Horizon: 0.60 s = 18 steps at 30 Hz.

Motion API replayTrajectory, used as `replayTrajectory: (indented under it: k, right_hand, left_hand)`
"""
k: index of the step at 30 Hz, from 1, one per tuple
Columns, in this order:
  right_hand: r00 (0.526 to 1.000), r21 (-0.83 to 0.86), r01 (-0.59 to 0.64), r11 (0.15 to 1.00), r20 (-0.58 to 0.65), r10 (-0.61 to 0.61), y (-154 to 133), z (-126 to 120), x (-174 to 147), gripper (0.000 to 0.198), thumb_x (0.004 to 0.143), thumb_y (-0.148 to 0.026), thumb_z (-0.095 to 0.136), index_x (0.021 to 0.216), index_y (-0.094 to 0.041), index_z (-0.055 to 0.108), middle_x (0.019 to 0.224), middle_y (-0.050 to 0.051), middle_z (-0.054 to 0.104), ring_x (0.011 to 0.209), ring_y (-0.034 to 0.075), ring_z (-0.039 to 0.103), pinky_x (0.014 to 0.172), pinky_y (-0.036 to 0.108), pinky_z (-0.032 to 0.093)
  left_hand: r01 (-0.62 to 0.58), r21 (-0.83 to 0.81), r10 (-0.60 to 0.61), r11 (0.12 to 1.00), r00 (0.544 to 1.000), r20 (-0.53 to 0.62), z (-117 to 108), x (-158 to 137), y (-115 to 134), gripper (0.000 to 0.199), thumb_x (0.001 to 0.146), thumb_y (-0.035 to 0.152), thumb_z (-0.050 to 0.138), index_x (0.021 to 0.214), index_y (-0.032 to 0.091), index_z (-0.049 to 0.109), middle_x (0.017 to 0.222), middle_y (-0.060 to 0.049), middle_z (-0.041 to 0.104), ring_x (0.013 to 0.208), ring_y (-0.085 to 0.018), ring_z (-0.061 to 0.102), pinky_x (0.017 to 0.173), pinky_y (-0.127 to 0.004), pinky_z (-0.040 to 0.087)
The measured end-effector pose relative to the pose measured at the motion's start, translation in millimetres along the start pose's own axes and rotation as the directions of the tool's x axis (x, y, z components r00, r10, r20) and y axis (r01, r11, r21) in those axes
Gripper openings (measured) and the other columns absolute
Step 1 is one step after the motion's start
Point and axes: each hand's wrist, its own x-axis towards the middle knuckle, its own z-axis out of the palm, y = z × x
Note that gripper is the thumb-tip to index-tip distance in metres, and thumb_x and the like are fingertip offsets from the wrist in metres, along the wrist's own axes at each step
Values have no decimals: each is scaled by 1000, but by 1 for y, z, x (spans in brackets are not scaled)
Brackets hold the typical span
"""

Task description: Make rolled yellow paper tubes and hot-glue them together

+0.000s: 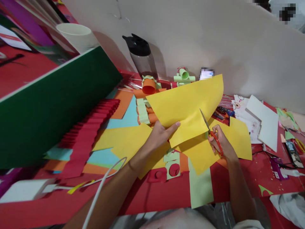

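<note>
A sheet of yellow paper (186,101) is raised above the table, its left part pinched in my left hand (163,133) with the thumb on top. My right hand (220,143) grips a pair of scissors (215,141) with red handles, and the blades lie across the right part of the sheet. One blade shows over the paper; the other is hidden behind it. More yellow paper (202,159) lies beneath. Below my left hand are a red paper piece with a round disc (157,175) and strips of light green paper (201,184).
Rolled orange and green paper tubes (149,86) stand behind the sheet, near a dark bottle (141,54). A dark green board (59,101) leans at left beside pleated red paper (83,136). A white cable (105,181) crosses by my left forearm. White foam pieces (264,122) lie right.
</note>
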Motion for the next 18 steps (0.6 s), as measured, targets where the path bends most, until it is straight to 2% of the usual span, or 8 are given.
replayTrajectory:
  k: [4, 9, 13, 18]
  right_hand:
    - [999, 62, -36, 997, -27, 37, -1, 2, 2, 42, 88, -40, 68, 98, -31, 29, 73, -14, 55, 42, 7, 41, 34, 17, 38]
    - [997, 83, -60, 995, -35, 63, 0, 3, 5, 35, 92, -42, 61, 98, -31, 28, 70, -13, 56, 40, 8, 42, 32, 16, 37]
    - [998, 47, -41, 998, -55, 44, -2, 6, 4, 30, 95, -41, 57, 97, -30, 28, 67, -14, 53, 38, 7, 40, 33, 16, 36]
    - [999, -39, 3, 999, -32, -4, -4, 5, 0, 35, 89, -30, 64, 98, -30, 30, 68, -15, 52, 41, 6, 41, 37, 15, 35]
  left_hand:
    - [-1, -5, 1, 1000, 1000, 10, -1, 2, -3, 62, 83, 54, 85, 134, 21, 72, 136, -15, 76, 132, -37, 69, 114, -50, 57]
    - [-14, 10, 14, 1000, 1000, -8, 0, 0, 2, 57, 85, 50, 83, 134, 22, 73, 134, -14, 78, 134, -37, 69, 117, -51, 54]
    - [-9, -15, 9, 1000, 1000, 5, 2, -3, 7, 55, 86, 48, 82, 134, 21, 74, 132, -14, 78, 132, -36, 70, 114, -50, 57]
    - [-5, -29, 6, 1000, 1000, 31, 1, -3, 6, 62, 83, 55, 86, 132, 18, 74, 135, -16, 77, 134, -38, 68, 115, -52, 56]
